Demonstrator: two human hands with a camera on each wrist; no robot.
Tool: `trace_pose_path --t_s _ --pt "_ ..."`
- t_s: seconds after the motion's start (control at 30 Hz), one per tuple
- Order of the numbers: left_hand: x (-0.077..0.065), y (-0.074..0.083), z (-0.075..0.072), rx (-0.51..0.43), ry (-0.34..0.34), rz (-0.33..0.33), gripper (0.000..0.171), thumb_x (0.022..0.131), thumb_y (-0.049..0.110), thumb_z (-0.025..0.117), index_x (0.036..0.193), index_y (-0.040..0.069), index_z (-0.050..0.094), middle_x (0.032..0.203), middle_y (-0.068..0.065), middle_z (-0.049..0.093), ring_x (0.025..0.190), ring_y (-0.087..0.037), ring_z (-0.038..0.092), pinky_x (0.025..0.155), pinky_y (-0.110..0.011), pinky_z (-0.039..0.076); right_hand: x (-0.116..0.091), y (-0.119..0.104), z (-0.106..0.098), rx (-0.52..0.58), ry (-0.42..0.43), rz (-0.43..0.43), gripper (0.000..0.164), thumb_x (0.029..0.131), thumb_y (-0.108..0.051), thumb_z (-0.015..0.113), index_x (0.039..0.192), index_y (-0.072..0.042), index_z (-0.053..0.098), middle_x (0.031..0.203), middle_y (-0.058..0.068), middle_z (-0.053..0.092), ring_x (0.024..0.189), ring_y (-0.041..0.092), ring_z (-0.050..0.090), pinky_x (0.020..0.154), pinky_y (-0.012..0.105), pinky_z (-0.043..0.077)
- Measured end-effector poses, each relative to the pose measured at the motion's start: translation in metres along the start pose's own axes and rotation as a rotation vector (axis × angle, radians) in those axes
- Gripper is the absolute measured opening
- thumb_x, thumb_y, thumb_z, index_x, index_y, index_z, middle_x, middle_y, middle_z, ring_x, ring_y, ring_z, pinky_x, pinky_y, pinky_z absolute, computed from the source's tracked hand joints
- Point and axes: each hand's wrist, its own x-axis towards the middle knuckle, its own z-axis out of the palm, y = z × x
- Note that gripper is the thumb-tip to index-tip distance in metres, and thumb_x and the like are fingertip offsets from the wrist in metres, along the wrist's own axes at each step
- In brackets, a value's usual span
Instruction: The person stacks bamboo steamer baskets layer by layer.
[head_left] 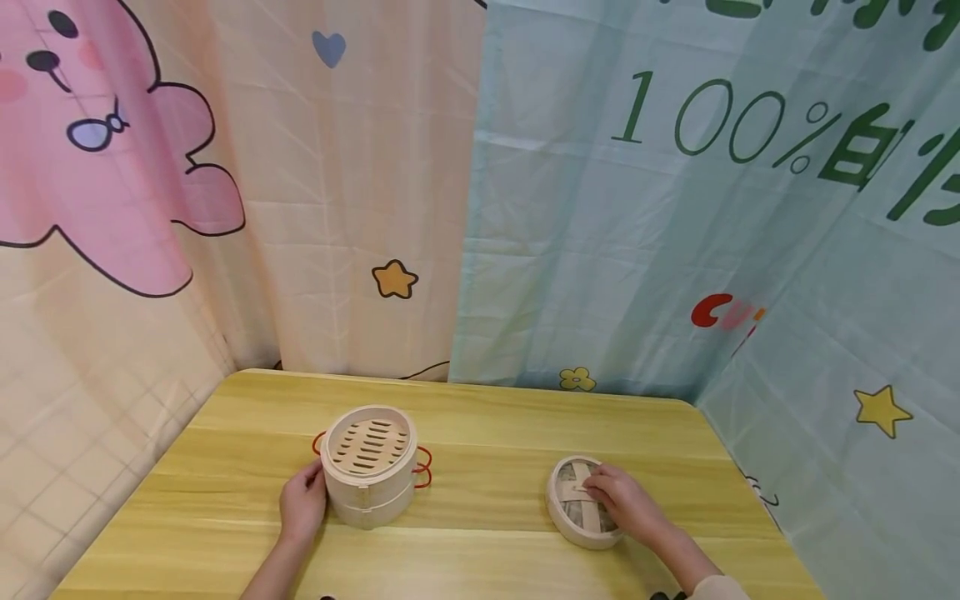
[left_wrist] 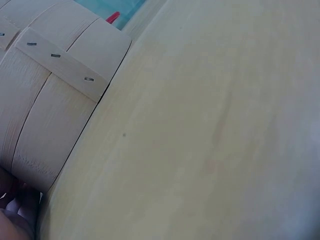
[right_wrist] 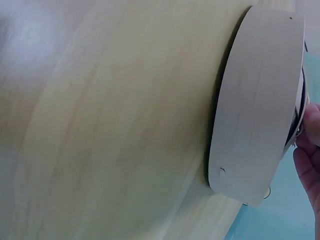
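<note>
A two-tier bamboo steamer (head_left: 371,492) stands on the table left of centre, its slotted top tier uncovered. Red loop handles stick out at its sides. My left hand (head_left: 303,504) is at its left side, fingers by the lower handle, which it hides; in the left wrist view the fingers (left_wrist: 20,215) curl beside the steamer wall (left_wrist: 60,85). To the right lies the round steamer lid (head_left: 573,521), with crossed bands on top. My right hand (head_left: 626,504) pinches the middle of its top. In the right wrist view, thumb and fingers (right_wrist: 310,165) meet at the lid's top band.
The wooden table (head_left: 480,467) runs back to printed curtains (head_left: 360,208) behind and at the sides. A stretch of tabletop separates the steamer from the lid. Small dark objects (head_left: 667,595) show at the bottom edge, partly cut off.
</note>
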Motion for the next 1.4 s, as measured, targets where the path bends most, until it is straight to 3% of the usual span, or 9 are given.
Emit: trace_pose_path --t_s 0.1,0.27,0.4,0.67,1.1,1.4 --pt "0.000 0.000 0.000 0.008 -0.001 0.005 0.025 0.085 0.009 0.047 0.102 -0.005 0.058 0.099 -0.019 0.057 0.091 -0.026 0.051 0.066 -0.013 0.035 0.004 -0.004 -0.001 0.016 -0.023 0.024 0.014 0.069 0.000 0.065 0.079 -0.010 0.062 0.076 -0.007 0.050 0.067 0.004 0.046 0.057 0.018 0.041" --pt "-0.001 -0.003 -0.001 -0.002 -0.014 0.003 0.025 0.085 0.008 0.046 0.102 -0.006 0.057 0.101 -0.022 0.055 0.094 -0.030 0.049 0.075 -0.037 0.039 0.022 -0.013 -0.006 0.044 -0.076 0.044 0.012 0.073 -0.002 0.062 0.081 -0.011 0.062 0.077 -0.007 0.050 0.068 0.004 0.046 0.058 0.020 0.042" --pt "-0.002 -0.003 -0.001 0.001 -0.010 -0.003 0.025 0.085 0.008 0.046 0.102 -0.006 0.057 0.101 -0.022 0.056 0.094 -0.029 0.049 0.075 -0.033 0.039 0.043 -0.023 -0.010 0.046 -0.113 0.022 0.011 0.074 -0.002 0.061 0.082 -0.011 0.062 0.078 -0.006 0.051 0.070 0.006 0.046 0.059 0.020 0.042" --pt "-0.001 -0.002 0.001 0.005 -0.009 -0.011 0.025 0.085 0.010 0.047 0.103 -0.005 0.058 0.099 -0.020 0.057 0.091 -0.026 0.051 0.061 -0.004 0.030 0.085 -0.043 -0.014 0.022 -0.110 -0.073 0.013 0.072 -0.002 0.064 0.083 -0.009 0.063 0.082 -0.003 0.053 0.077 0.009 0.048 0.067 0.024 0.044" --pt "0.001 0.001 -0.001 -0.005 -0.016 -0.022 0.027 0.086 0.011 0.045 0.104 -0.006 0.056 0.102 -0.020 0.056 0.093 -0.026 0.050 0.060 -0.002 0.029 0.155 -0.092 -0.028 0.081 -0.129 -0.068 0.011 0.077 -0.004 0.059 0.085 -0.009 0.064 0.082 -0.003 0.053 0.074 0.008 0.049 0.065 0.019 0.043" --pt "0.001 0.000 0.000 0.001 -0.006 -0.026 0.027 0.085 0.012 0.047 0.104 -0.004 0.058 0.101 -0.018 0.057 0.090 -0.020 0.050 0.061 -0.003 0.031 0.196 -0.120 -0.019 0.080 -0.128 -0.096 0.009 0.079 -0.006 0.057 0.084 -0.009 0.064 0.079 -0.002 0.055 0.073 0.008 0.049 0.065 0.018 0.042"
